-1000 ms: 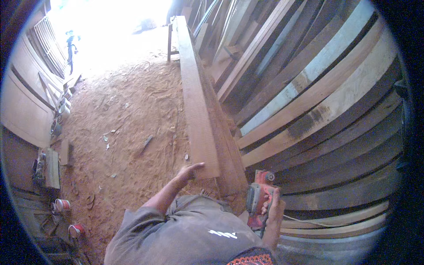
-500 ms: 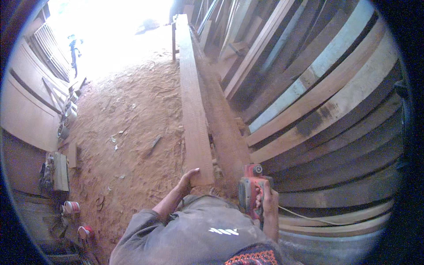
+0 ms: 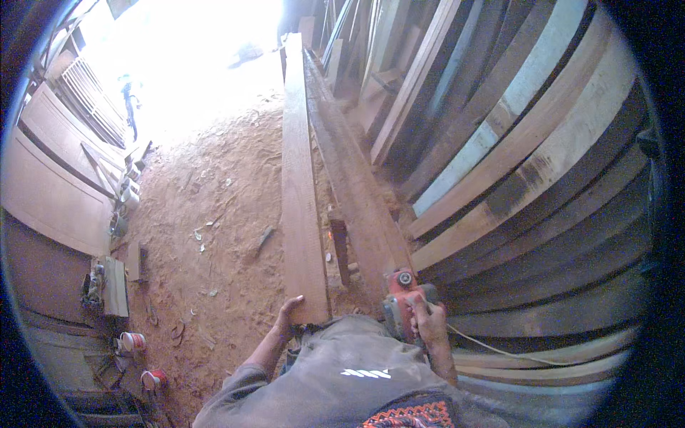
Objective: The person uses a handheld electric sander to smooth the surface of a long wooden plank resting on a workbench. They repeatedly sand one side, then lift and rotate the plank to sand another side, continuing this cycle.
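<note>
Near the close end of a long wooden plank, my left hand grips its left edge, thumb on the top face and the other fingers hidden beneath. The plank stretches away toward the bright opening. My right hand is closed around the handle of a red and grey electric planer. This planer rests at the near end of a second, dustier board, which lies to the right of the plank. A gap separates the two boards, with a dark upright piece of wood in it.
Many boards lean in a row along the right. A pale cord trails right from the planer. Shavings cover the dirt floor. At left stand door panels, a wood block and two red-and-white tubs.
My left hand and the plank's near end have shifted left, widening the gap between the boards. The planer stays in my right hand. The view has turned slightly.
</note>
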